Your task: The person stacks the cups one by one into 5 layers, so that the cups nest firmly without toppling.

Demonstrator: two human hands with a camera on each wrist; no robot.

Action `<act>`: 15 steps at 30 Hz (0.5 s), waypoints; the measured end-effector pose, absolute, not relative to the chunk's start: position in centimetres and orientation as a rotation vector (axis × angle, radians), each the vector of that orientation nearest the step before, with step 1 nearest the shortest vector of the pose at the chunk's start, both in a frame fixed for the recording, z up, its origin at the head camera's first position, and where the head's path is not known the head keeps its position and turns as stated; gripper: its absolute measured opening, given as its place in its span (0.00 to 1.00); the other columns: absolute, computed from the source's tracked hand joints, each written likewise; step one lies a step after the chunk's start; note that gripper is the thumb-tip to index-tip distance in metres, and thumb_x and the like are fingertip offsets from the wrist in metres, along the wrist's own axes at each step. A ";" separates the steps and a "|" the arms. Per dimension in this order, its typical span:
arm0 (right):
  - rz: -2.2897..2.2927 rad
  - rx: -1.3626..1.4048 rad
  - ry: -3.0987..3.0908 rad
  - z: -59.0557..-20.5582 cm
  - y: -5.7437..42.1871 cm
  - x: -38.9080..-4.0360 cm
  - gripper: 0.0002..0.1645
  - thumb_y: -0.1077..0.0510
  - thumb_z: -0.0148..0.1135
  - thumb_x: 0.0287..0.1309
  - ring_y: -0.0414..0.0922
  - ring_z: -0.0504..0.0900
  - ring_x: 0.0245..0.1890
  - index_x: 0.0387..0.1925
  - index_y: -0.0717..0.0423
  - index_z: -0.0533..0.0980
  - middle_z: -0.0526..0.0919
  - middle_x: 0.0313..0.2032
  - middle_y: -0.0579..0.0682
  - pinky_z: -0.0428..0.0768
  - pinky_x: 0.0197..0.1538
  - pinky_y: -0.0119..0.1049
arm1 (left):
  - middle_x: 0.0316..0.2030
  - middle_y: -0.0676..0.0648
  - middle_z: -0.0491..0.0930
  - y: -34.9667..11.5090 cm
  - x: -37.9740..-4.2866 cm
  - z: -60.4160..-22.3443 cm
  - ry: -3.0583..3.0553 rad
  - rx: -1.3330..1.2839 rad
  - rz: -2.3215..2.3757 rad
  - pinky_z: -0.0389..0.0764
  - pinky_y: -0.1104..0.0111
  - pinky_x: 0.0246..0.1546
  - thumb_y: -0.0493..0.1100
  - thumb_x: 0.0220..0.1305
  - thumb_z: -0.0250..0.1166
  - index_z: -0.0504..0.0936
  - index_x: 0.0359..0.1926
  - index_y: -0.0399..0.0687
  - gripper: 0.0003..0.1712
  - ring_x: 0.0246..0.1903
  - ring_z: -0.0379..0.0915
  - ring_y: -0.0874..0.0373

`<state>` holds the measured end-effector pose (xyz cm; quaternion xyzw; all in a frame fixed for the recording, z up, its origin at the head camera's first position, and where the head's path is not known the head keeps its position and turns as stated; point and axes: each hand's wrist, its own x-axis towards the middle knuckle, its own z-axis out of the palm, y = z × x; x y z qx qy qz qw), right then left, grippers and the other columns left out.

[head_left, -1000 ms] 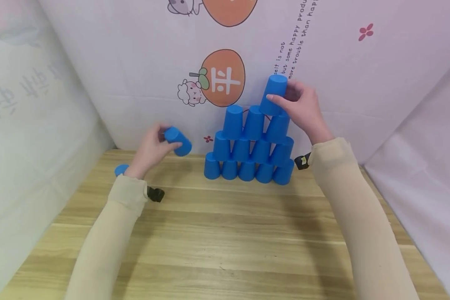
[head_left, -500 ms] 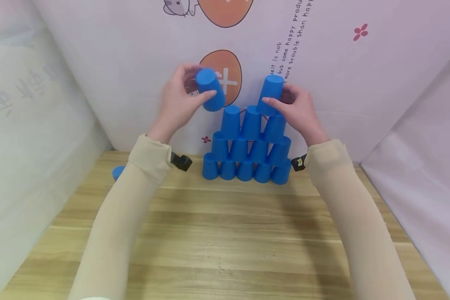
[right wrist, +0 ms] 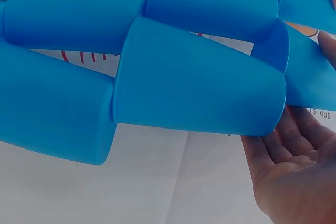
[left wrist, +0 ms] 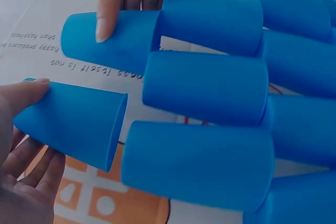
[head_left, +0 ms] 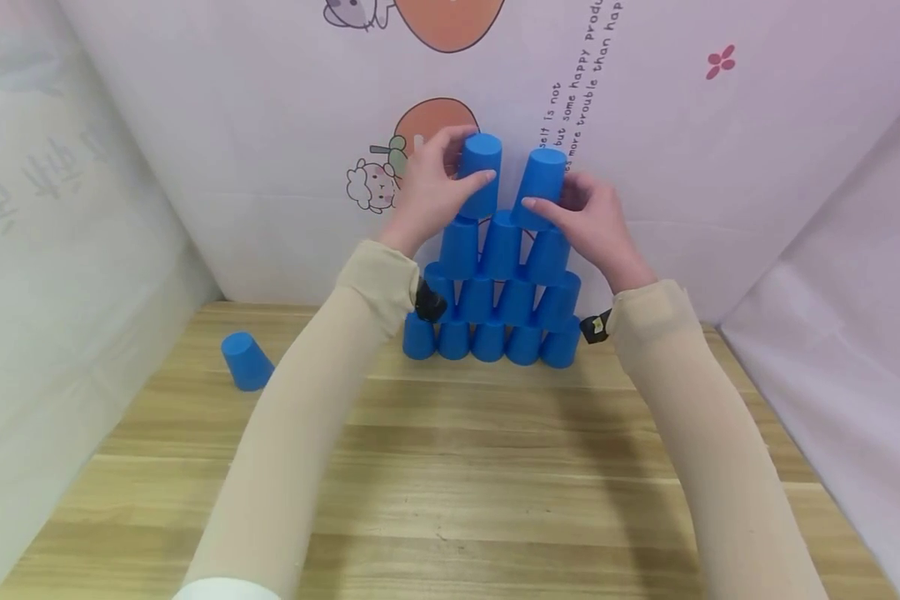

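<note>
Several upside-down blue cups form a stepped stack (head_left: 501, 250) in three full rows, the third row three cups wide. Above its left side, my left hand (head_left: 437, 185) grips another blue cup (head_left: 482, 171) between thumb and fingers. In the left wrist view this held cup (left wrist: 73, 121) is slightly tilted, its rim close to the cups below; a narrow gap shows. My right hand (head_left: 596, 221) holds a blue cup (head_left: 542, 187) at the top right, over the middle and right cups of the third row. Its thumb lies across the front of that cup (left wrist: 113, 38).
One loose blue cup (head_left: 246, 362) stands upside down on the wooden table (head_left: 450, 467) at the left, partly behind my left sleeve. A printed white cloth (head_left: 645, 125) hangs right behind the stack, with more white cloth at both sides.
My left hand has carried its cup up and to the right, from low at the left to above the stack. The right hand keeps its cup at nearly the same place.
</note>
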<state>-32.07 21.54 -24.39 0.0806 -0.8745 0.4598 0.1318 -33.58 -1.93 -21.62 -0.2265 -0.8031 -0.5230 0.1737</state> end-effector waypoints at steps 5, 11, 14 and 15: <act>1.341 0.245 -2.534 -24.5 21.8 -32.0 0.48 0.29 0.66 0.58 0.51 0.77 0.62 0.73 0.47 0.67 0.76 0.66 0.50 0.75 0.64 0.51 | 0.66 0.51 0.75 -1.0 -33.7 -22.4 -2.297 -0.651 -1.490 0.73 0.69 0.62 0.50 0.69 0.69 0.68 0.74 0.52 0.37 0.62 0.73 0.59; 1.340 0.262 -2.539 -24.5 21.8 -32.0 0.49 0.29 0.66 0.58 0.51 0.77 0.62 0.73 0.48 0.67 0.76 0.66 0.49 0.75 0.64 0.51 | 0.69 0.53 0.71 -1.2 -33.8 -23.0 -2.320 -0.633 -1.527 0.72 0.70 0.62 0.52 0.68 0.69 0.64 0.76 0.53 0.40 0.64 0.71 0.59; 1.339 0.264 -2.546 -24.6 21.8 -32.0 0.49 0.29 0.66 0.58 0.51 0.77 0.62 0.74 0.47 0.67 0.76 0.66 0.49 0.75 0.64 0.52 | 0.69 0.54 0.71 -1.7 -33.7 -23.3 -2.348 -0.595 -1.539 0.72 0.69 0.62 0.56 0.67 0.69 0.63 0.77 0.55 0.42 0.64 0.70 0.60; 1.339 0.266 -2.547 -24.6 21.8 -32.0 0.49 0.29 0.66 0.58 0.51 0.77 0.62 0.74 0.47 0.67 0.76 0.66 0.49 0.75 0.64 0.52 | 0.68 0.54 0.72 -2.0 -33.6 -23.4 -2.354 -0.578 -1.538 0.73 0.69 0.62 0.58 0.67 0.69 0.63 0.77 0.55 0.43 0.64 0.69 0.60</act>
